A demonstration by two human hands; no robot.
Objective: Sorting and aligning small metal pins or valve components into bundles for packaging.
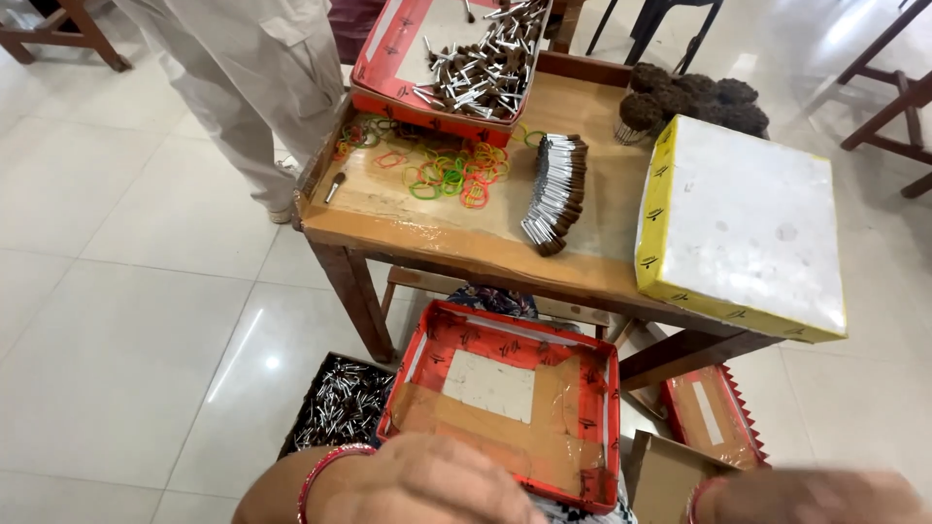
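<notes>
At the bottom of the frame the left hand (427,480) rests against the near rim of an empty red tray (505,388), which sits low in the middle of the frame, in front of the wooden worktop (408,218). The right hand (811,497) shows only as a blur at the bottom right, near an open brown box (665,475); whether either hand is gripping or loose I cannot tell, as the fingers are cut off by the edge. The two hands are well apart

On the worktop lie a neat row of small sticks with silver ends (555,194) in the middle, a scatter of coloured rubber bands (447,170) to its left, a second red tray full of loose sticks (476,63) at the top, and a yellow-edged box with a white lid (743,223) at the right. A dark box of more sticks (340,403) stands on the floor at the lower left

To handle the empty tray well, I judge it best to hold it level by both side rims, since its taped base looks weak, and to keep it clear of the worktop edge above
</notes>
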